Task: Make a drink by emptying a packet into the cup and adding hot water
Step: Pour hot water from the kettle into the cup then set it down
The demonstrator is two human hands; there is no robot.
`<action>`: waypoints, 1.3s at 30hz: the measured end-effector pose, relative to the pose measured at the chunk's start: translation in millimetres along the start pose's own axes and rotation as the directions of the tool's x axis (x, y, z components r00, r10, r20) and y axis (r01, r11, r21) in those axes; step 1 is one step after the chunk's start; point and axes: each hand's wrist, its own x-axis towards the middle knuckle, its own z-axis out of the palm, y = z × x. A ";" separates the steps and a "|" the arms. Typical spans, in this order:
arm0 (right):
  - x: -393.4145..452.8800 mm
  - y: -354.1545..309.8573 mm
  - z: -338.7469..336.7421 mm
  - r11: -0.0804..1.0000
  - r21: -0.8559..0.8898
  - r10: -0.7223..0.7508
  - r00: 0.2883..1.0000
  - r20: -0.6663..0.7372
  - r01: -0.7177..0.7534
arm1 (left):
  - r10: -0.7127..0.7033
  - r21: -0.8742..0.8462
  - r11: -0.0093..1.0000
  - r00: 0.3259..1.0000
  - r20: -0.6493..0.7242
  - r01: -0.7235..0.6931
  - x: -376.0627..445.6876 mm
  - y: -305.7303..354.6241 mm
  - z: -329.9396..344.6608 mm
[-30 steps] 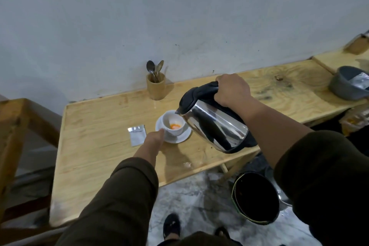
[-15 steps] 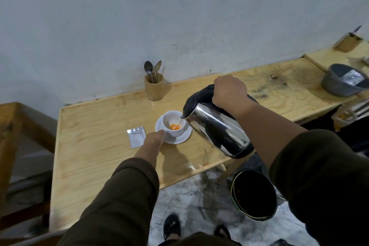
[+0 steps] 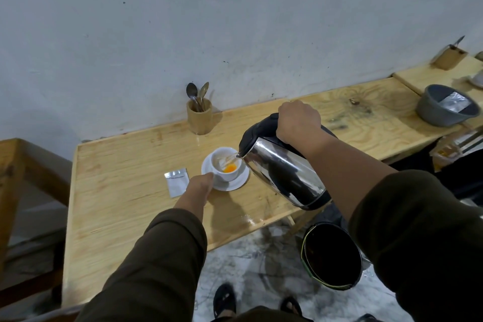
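A white cup with orange powder at its bottom stands on a white saucer on the wooden table. My right hand grips the black handle of a steel kettle, tilted with its spout over the cup's rim; a thin stream of water runs into the cup. My left hand rests at the saucer's near-left edge, its fingers touching the saucer. The torn silver packet lies flat just left of that hand.
A wooden holder with two spoons stands against the wall behind the cup. A grey bowl with foil sits at the far right. A black bucket stands on the floor below the table's edge. A small wet spot lies near the front edge.
The kettle has tipped further and moved closer, bringing its spout to the cup's rim, and water now flows. My left hand has stayed at the saucer.
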 end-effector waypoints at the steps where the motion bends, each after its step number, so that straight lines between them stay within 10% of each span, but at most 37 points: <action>1: -0.2 0.1 -0.4 1.000 0.000 0.002 1.000 0.001 -0.002 | -0.001 0.002 1.000 1.000 -0.002 0.001 -0.4 0.5 -0.2; 39: 0.5 2.3 -3.1 1.000 0.007 0.013 1.000 0.004 -0.013 | -0.024 -0.020 1.000 1.000 -0.005 0.024 -7.5 4.9 2.3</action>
